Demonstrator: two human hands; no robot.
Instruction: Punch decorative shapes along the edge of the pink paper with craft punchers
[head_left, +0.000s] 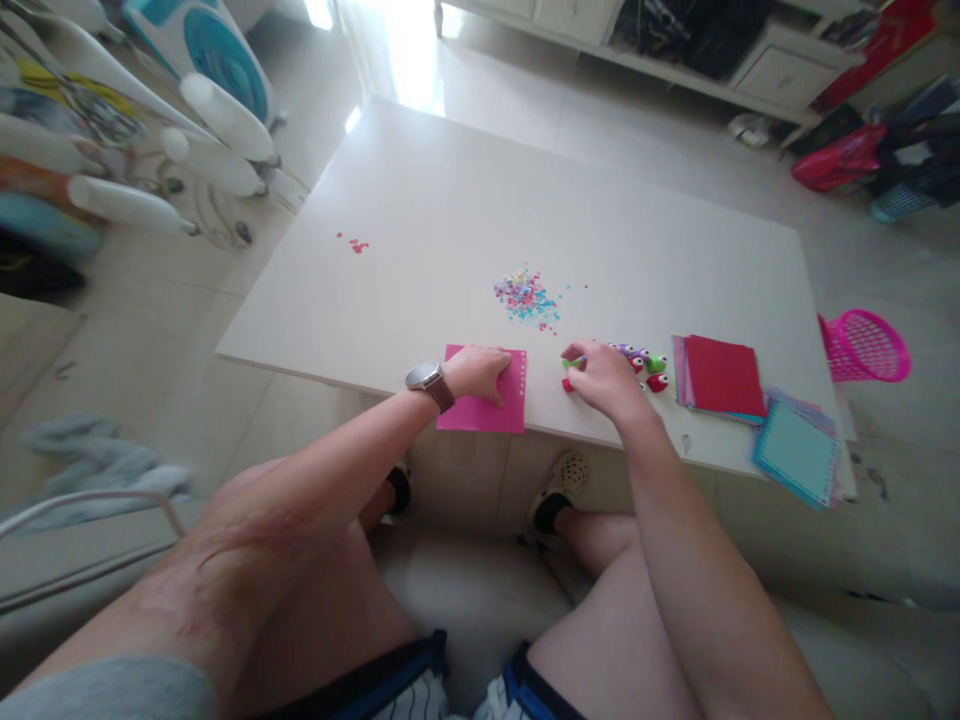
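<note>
Paper (482, 403) stays pinned flat under your left hand (477, 372), fingers pressed together, while your right hand (602, 378) pinches a small punch (571, 372) just beside it.

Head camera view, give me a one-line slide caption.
Left hand presses pink paper while right hand picks among small punches.

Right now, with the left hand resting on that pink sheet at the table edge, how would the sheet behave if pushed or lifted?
The pink sheet looks thin and flat, so probably light and floppy. It lies at the table edge, so a push might slide it off. The left hand pressing on it likely keeps it from slipping.
</note>
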